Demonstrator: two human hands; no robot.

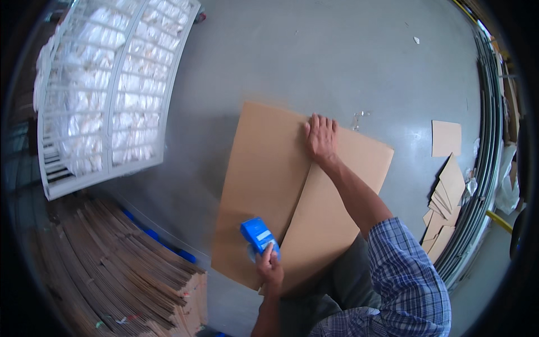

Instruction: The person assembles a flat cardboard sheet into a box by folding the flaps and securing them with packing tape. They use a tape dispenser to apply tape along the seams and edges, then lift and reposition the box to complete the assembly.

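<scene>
A brown cardboard box (264,180) stands on the grey floor with its two top flaps folded shut, the seam running from far to near. My right hand (321,137) presses flat on the far end of the seam, fingers spread. My left hand (269,267) grips a blue tape dispenser (257,235) at the near end of the seam, the dispenser resting on the cardboard.
A white wire cage cart (106,90) full of white bags stands at the upper left. A large stack of flattened cardboard (106,269) lies at the lower left. Loose cardboard pieces (446,196) lie at the right beside curved metal rails (485,140).
</scene>
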